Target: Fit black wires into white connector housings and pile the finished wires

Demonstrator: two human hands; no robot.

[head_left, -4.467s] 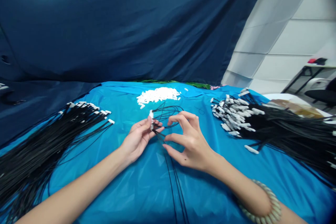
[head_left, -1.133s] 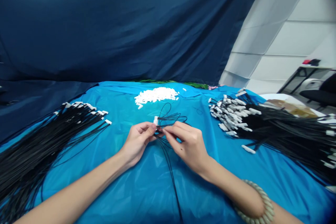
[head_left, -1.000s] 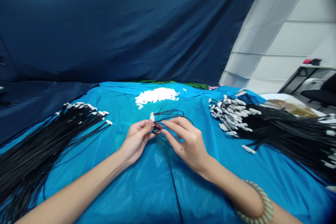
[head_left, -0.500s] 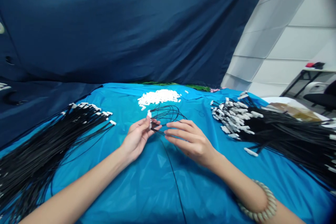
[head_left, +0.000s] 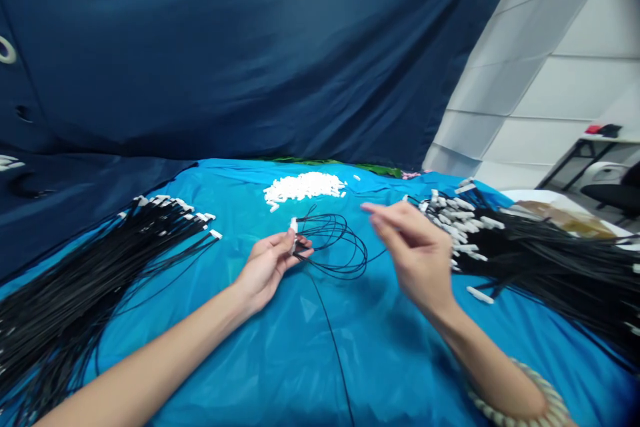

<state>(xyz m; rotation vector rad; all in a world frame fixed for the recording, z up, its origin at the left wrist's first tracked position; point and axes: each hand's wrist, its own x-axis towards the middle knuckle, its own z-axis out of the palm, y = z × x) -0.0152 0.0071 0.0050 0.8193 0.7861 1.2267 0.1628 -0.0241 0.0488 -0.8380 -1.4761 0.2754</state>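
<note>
My left hand [head_left: 267,265] pinches a small white connector [head_left: 293,226] at the end of a thin black cord. The cord [head_left: 335,248] loops several times just right of that hand and trails toward me over the blue sheet [head_left: 280,360]. My right hand [head_left: 415,252] hovers to the right of the loops, slightly blurred. Its fingers are extended and apart and hold nothing. It is close to the white tips of the right-hand cord bundle [head_left: 540,260].
A long bundle of black cords with white ends [head_left: 85,273] lies on the left. A heap of loose white connectors [head_left: 304,186] sits at the far middle. One loose white piece [head_left: 479,294] lies by the right bundle. Dark blue cloth [head_left: 240,53] hangs behind.
My right hand has left the cord loops and moved right and up toward the right bundle, fingers spreading. The left hand keeps its pinch on the connector; the loops have spread wider.
</note>
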